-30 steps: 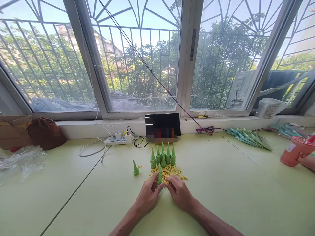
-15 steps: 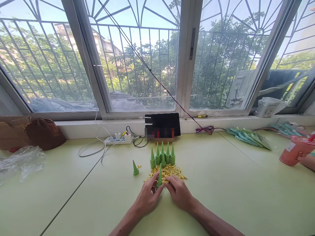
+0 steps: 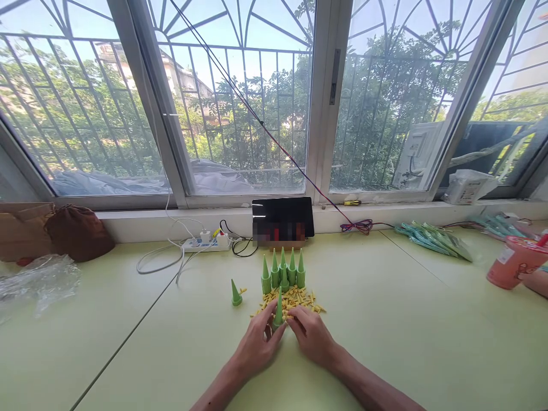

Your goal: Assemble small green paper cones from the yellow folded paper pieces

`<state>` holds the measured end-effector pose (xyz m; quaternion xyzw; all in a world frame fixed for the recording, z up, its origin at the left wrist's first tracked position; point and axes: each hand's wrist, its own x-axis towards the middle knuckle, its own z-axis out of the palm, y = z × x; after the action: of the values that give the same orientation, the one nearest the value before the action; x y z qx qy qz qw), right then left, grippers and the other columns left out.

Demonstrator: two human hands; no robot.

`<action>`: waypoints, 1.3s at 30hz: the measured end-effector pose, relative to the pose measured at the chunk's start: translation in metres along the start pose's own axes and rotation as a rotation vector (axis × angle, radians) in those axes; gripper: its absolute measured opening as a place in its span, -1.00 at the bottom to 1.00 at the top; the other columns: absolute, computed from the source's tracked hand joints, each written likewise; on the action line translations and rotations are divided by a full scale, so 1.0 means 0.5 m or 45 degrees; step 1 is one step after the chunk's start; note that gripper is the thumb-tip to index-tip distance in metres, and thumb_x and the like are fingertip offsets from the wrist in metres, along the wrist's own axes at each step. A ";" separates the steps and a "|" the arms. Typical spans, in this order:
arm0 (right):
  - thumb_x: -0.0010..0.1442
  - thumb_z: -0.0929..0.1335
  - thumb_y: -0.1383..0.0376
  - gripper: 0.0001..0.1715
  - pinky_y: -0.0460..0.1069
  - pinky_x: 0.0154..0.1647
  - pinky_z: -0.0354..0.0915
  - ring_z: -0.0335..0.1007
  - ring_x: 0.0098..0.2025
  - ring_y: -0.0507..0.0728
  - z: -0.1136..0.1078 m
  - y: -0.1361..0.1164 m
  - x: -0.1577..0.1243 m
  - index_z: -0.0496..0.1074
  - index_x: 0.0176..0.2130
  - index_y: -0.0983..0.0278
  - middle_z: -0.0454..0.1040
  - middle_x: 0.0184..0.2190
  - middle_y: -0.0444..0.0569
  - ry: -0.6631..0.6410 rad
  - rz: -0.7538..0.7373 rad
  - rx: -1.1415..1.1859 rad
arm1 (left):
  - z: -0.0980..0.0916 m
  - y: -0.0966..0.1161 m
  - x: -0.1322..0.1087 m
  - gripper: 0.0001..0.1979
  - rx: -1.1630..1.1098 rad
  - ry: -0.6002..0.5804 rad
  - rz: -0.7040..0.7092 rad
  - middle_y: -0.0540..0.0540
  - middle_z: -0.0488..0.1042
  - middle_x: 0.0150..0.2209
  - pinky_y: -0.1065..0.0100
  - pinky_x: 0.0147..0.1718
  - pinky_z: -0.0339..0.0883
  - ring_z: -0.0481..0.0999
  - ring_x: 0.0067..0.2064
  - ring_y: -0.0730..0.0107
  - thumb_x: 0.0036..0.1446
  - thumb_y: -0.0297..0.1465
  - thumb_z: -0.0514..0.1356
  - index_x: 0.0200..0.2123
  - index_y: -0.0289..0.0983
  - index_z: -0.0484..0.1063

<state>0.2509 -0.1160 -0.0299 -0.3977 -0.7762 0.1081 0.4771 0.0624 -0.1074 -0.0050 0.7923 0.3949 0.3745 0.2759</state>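
My left hand (image 3: pixel 259 337) is closed around the base of a green cone (image 3: pixel 279 308), which stands upright with its tip pointing up. Close on its right, my right hand (image 3: pixel 312 334) has its fingers bent into a pinch, with a small yellow piece (image 3: pixel 289 317) at the fingertips. Just beyond both hands spreads a pile of small yellow pieces (image 3: pixel 295 297). Behind that pile stands a group of several green cones (image 3: pixel 274 274) with ribbed lower parts. One more green cone (image 3: pixel 236 294) stands apart on the left, a yellow piece beside it.
A dark-screened tablet (image 3: pixel 282 217) leans by the window sill. Left of it lie a power strip (image 3: pixel 205 244) and loose cables. A brown pouch (image 3: pixel 79 231) and clear plastic (image 3: pixel 43 279) are far left; green packets (image 3: pixel 432 240) and a red drink cup (image 3: pixel 514 262) are on the right.
The green cone in my left hand has shifted very slightly to the right and down. Both hands otherwise keep nearly the same place and grip.
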 end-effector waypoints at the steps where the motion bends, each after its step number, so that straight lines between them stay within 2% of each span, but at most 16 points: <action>1: 0.50 0.19 0.22 -0.67 -0.03 -0.32 0.34 0.46 -0.35 0.13 0.000 0.000 0.000 0.41 -0.25 0.23 0.53 -0.36 -0.02 -0.005 0.006 0.003 | 0.000 0.000 0.000 -0.55 0.012 -0.012 -0.006 -0.12 0.58 -0.20 0.32 -0.36 0.48 0.51 -0.34 0.33 0.35 -0.22 0.12 0.25 -0.21 0.31; 8: 0.50 0.18 0.21 -0.65 -0.03 -0.33 0.33 0.45 -0.36 0.13 -0.004 -0.006 0.002 0.41 -0.26 0.22 0.51 -0.37 -0.03 -0.027 0.030 0.017 | -0.001 -0.001 -0.001 -0.56 0.093 -0.014 -0.012 -0.11 0.58 -0.23 0.26 -0.30 0.49 0.52 -0.33 0.30 0.35 -0.21 0.13 0.23 -0.20 0.34; 14: 0.48 0.22 0.25 -0.76 0.00 -0.28 0.38 0.48 -0.32 0.14 -0.005 -0.006 0.001 0.44 -0.15 0.22 0.53 -0.32 -0.02 0.027 0.019 0.041 | -0.004 0.010 0.000 -0.56 0.099 0.015 -0.023 -0.09 0.58 -0.27 0.28 -0.33 0.48 0.51 -0.34 0.30 0.34 -0.20 0.13 0.22 -0.19 0.36; 21: 0.48 0.24 0.21 -0.76 -0.02 -0.32 0.37 0.49 -0.33 0.13 -0.002 -0.001 0.001 0.43 -0.18 0.21 0.54 -0.34 -0.03 0.091 -0.004 0.043 | -0.002 0.008 0.001 -0.60 0.103 0.043 -0.001 -0.07 0.56 -0.32 0.30 -0.35 0.47 0.48 -0.39 0.32 0.33 -0.23 0.15 0.18 -0.20 0.39; 27: 0.49 0.22 0.20 -0.72 -0.03 -0.32 0.36 0.49 -0.33 0.14 -0.001 0.001 0.001 0.42 -0.21 0.22 0.54 -0.35 -0.02 0.072 0.009 0.047 | -0.002 0.009 -0.002 -0.60 0.117 0.033 -0.032 -0.09 0.57 -0.28 0.25 -0.29 0.48 0.50 -0.34 0.28 0.32 -0.23 0.15 0.17 -0.20 0.39; 39: 0.42 0.26 0.29 -0.84 -0.01 -0.31 0.34 0.46 -0.34 0.15 -0.003 -0.004 -0.001 0.43 -0.15 0.23 0.53 -0.32 -0.02 0.038 0.034 0.087 | -0.001 0.004 -0.002 -0.59 0.118 0.036 -0.028 -0.09 0.58 -0.26 0.26 -0.27 0.49 0.50 -0.35 0.31 0.34 -0.22 0.14 0.20 -0.20 0.36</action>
<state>0.2514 -0.1179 -0.0282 -0.3932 -0.7593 0.1350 0.5006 0.0624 -0.1094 -0.0034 0.7945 0.4244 0.3640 0.2371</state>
